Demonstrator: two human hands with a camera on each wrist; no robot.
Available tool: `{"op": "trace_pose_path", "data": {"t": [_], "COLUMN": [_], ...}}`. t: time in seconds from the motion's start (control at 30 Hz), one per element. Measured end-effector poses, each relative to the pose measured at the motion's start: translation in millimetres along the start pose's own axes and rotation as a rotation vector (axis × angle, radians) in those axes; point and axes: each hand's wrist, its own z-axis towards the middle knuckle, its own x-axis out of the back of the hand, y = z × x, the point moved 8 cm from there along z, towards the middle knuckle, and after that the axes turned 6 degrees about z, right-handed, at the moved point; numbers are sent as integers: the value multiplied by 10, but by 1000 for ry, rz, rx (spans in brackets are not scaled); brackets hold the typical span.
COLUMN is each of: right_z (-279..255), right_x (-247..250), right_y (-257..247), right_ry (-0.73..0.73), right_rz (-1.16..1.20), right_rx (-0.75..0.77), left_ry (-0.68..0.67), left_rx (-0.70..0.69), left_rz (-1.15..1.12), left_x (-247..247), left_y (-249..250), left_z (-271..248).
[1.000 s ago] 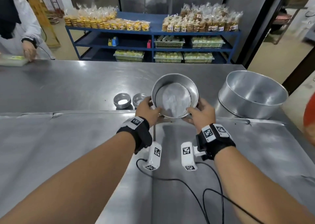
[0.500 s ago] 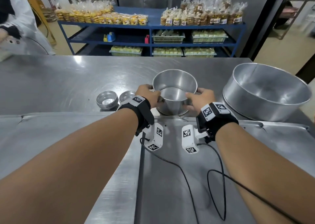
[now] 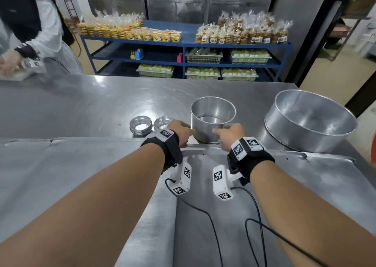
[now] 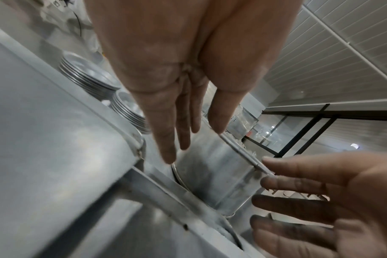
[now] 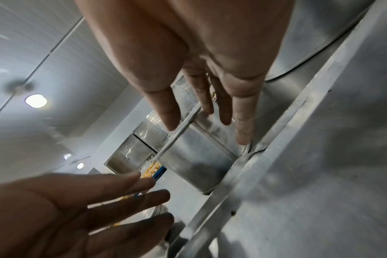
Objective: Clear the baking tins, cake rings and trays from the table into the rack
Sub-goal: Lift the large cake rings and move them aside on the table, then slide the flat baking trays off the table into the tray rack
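Note:
A small round baking tin (image 3: 212, 122) stands upright on the far steel table (image 3: 81, 108), just past the seam with the near tabletop. My left hand (image 3: 183, 131) is at its left side and my right hand (image 3: 228, 132) at its right side, both with straight fingers that hold nothing. In the left wrist view the left fingers (image 4: 177, 139) point at the tin (image 4: 214, 174), and the right hand (image 4: 309, 200) is spread beside its rim. In the right wrist view the right fingers (image 5: 243, 125) reach along the tin's wall (image 5: 194, 153). I cannot tell whether the fingertips touch it.
A large round tin (image 3: 311, 120) stands to the right. Two stacks of small tins (image 3: 140, 126) (image 3: 162, 122) sit left of my left hand. A blue shelf rack (image 3: 183, 57) with packed goods is behind the table. A person (image 3: 30, 33) works at the far left.
A second ago both hands held the small tin tilted toward me. It has since been set down upright, and both hands have let go and opened beside it.

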Motion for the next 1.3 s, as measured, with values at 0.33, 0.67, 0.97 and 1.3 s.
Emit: {"op": "trace_pose_path", "data": {"t": [0.33,0.67,0.97,1.3], "right_z": [-1868,-3786,-5020,-5690], "right_x": [-567,-868,-829,-785], "right_y": [11,722,1152,1385], "right_ry": [-199,-277,-86,104], "right_rz": [-595,-901,-932,-757], "right_rx": [24,-118,-221,-404], "left_ry": [-132,-221,-61,163], "left_rx": [26,7,12,421], "left_rz": [596,917,986,814], "left_x": [624,1160,1816,2600], "left_y": [-844,-2244,-3141,-3758], "left_z": [-1511,-3290,-4381,-4867]}}
